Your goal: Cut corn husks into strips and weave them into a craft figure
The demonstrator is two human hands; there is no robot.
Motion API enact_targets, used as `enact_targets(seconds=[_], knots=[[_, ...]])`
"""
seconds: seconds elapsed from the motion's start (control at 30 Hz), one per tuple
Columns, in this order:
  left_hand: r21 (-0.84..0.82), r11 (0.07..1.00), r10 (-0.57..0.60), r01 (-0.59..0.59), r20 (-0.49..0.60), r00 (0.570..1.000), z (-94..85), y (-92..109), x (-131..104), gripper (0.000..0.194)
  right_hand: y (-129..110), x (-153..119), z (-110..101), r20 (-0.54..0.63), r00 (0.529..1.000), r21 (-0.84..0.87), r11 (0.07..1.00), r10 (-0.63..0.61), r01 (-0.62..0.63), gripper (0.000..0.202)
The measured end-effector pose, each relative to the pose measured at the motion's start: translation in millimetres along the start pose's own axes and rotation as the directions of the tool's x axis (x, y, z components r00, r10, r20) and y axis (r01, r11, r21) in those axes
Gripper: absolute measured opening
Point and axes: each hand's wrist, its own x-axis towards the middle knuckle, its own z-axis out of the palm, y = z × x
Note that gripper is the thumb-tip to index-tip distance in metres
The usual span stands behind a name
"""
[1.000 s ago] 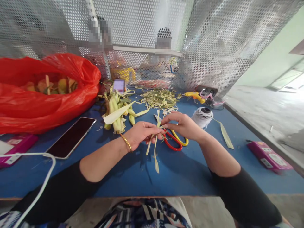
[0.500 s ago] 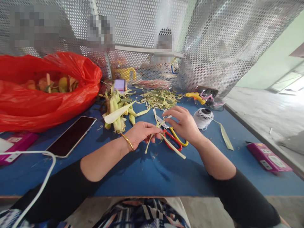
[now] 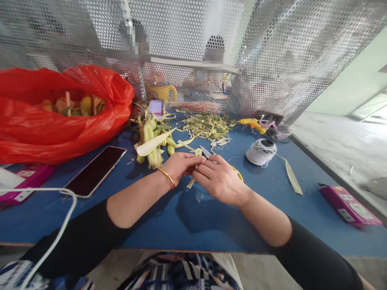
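Observation:
Pale husk strips [image 3: 198, 152] are pinched in my left hand [image 3: 179, 167], which wears a gold bangle. My right hand [image 3: 219, 177] is closed against its fingertips at the same strips; what lies between its fingers is partly hidden. One strip end pokes out below the hands. Behind my right hand lie scissors [image 3: 205, 151], with blades and part of a yellow handle showing. A bundle of green husks [image 3: 150, 141] rests beyond my left hand, and a pile of shredded strips [image 3: 207, 125] sits farther back.
A red bag [image 3: 90, 135] and a phone [image 3: 96, 171] are at the left. On the right are a white thread spool [image 3: 260, 153], a loose husk strip [image 3: 292, 177], a yellow glue gun [image 3: 253, 125] and a purple box [image 3: 350, 205]. A perforated metal screen [image 3: 178, 36] stands behind.
My right hand has come down and left to meet my left hand, and its raised fingers have closed. It now covers most of the scissors and the long strip end.

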Motion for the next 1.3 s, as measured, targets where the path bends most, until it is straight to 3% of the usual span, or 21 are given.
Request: enact_targets(seconds=[0.27,0.43,0.5,0.53,0.57,0.63,0.73,0.83,0.93,1.17,1.23,1.3], knots=[[-0.023,1.000,0.016,-0.017,-0.055,0.998,-1.1,5,-1,0.016,-11,0,-7,-0.167,0.984,0.123,0.989,-0.064,0.086,0.031],[-0.017,1.000,0.011,-0.013,-0.067,0.998,-2.2,6,0,0.012,-15,-2,-10,-0.203,0.977,0.270,0.955,-0.066,0.120,0.021],[-0.007,1.000,0.010,-0.010,-0.086,0.996,-2.5,7,0,0.012,-10,-3,-10,-0.207,0.978,0.290,0.956,0.018,0.044,0.021],[-0.006,1.000,0.010,-0.010,-0.093,0.996,-2.8,8,1,0.013,-6,-3,-9,-0.200,0.974,0.277,0.960,0.109,-0.051,0.020],[-0.007,1.000,0.010,-0.010,-0.097,0.995,-3.0,10,1,0.013,-2,-4,-8,-0.183,0.957,0.252,0.951,0.227,-0.177,0.019],[-0.015,1.000,0.007,-0.009,-0.092,0.996,-3.6,12,0,0.013,7,-5,-6,-0.118,0.877,0.217,0.874,0.465,-0.434,0.019],[-0.020,1.000,-0.007,0.006,-0.078,0.997,-4.6,15,-2,0.019,16,-5,-5,0.080,0.768,0.300,0.720,0.635,-0.626,0.024],[-0.005,1.000,-0.014,0.014,-0.072,0.997,-4.8,15,-4,0.025,17,-4,-5,0.284,0.699,0.387,0.588,0.657,-0.710,0.024],[0.054,0.999,0.010,-0.006,-0.084,0.996,-3.5,13,-3,0.024,14,-3,-5,0.376,0.645,0.423,0.496,0.666,-0.758,0.019],[0.188,0.979,0.105,-0.084,-0.104,0.989,-0.9,7,0,0.024,26,-6,-15,0.416,0.670,0.491,0.469,0.615,-0.735,0.017],[0.186,0.979,0.101,-0.081,-0.100,0.990,-1.2,7,0,0.022,32,-8,-17,0.471,0.645,0.555,0.367,0.601,-0.747,0.018],[0.177,0.982,0.081,-0.065,-0.085,0.993,-1.5,9,-1,0.021,36,-9,-15,0.523,0.596,0.624,0.202,0.610,-0.755,0.024]])
